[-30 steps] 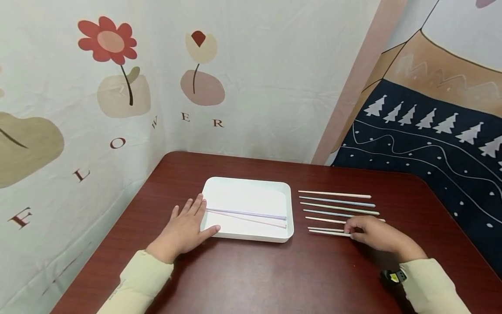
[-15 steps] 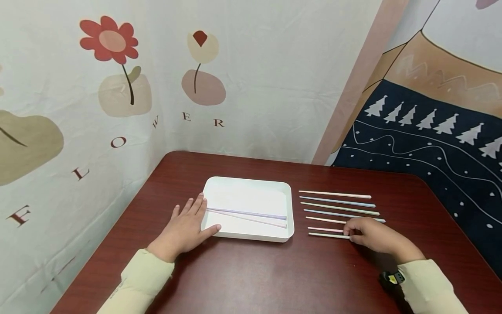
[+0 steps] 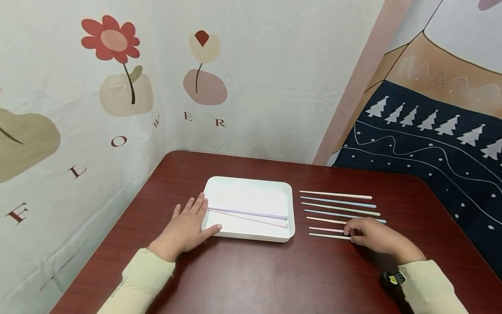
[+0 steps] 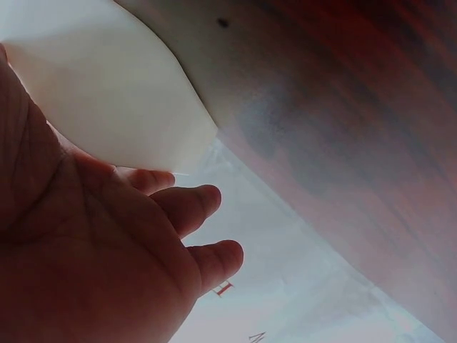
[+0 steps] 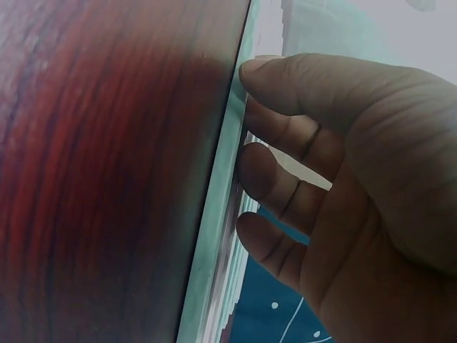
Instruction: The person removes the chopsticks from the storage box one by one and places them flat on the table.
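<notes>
My left hand [image 3: 184, 229] rests with spread, straight fingers against the left edge of a white tray [image 3: 251, 237]. A purple chopstick [image 3: 251, 213] and a pink chopstick [image 3: 251, 220] lie inside that tray. In the left wrist view, the fingers lie along the tray's outer wall [image 4: 136, 93]. To the right of the tray, my right hand [image 3: 378, 237] pinches a pale green chopstick [image 3: 327, 236], the nearest of a row. The right wrist view has the thumb on this chopstick [image 5: 214, 200] and the fingers curled at its far side. Another pink chopstick [image 3: 325, 229] lies just behind it.
Several chopsticks in a spaced row continue toward the back, including a green one [image 3: 337, 208] and a blue one [image 3: 337, 201]. They lie on a dark red wooden table [image 3: 266, 279]. A printed cloth [image 3: 274, 109] hangs behind the table.
The pale green chopstick has moved slightly toward the front edge, away from the pink one it lay close to. My left hand stays at the tray.
</notes>
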Tool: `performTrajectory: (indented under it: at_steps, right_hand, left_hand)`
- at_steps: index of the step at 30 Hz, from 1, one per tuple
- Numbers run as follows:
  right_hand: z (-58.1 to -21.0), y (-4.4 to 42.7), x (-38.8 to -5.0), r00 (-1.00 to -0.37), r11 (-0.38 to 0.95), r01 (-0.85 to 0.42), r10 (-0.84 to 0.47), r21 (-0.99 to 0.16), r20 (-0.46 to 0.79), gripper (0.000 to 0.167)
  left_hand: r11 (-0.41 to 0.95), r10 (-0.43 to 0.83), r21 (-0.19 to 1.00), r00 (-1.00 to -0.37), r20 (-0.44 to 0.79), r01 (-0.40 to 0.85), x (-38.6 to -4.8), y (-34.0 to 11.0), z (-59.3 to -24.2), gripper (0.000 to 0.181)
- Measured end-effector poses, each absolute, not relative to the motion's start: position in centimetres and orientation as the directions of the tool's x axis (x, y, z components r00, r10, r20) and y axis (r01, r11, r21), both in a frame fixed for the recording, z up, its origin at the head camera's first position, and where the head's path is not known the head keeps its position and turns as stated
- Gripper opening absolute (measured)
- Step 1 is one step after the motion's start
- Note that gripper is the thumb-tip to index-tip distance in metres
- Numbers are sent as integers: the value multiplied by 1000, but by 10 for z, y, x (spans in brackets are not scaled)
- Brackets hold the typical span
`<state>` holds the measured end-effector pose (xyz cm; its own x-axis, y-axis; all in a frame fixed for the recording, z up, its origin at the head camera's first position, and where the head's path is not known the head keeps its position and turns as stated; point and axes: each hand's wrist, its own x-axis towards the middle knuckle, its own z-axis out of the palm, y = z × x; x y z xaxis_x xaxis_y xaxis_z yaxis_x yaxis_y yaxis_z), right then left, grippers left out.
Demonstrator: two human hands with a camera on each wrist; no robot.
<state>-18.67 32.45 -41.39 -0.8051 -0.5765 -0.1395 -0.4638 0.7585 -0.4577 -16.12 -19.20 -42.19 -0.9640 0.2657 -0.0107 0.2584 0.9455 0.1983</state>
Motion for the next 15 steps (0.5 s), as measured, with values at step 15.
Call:
performTrajectory:
  at_steps: [15]
  right_hand:
    - [-414, 326, -186, -804, 765, -477, -579, -433, -138, 21]
  left_hand:
    - [943, 268, 207, -963, -8, 260, -161, -192, -422, 98]
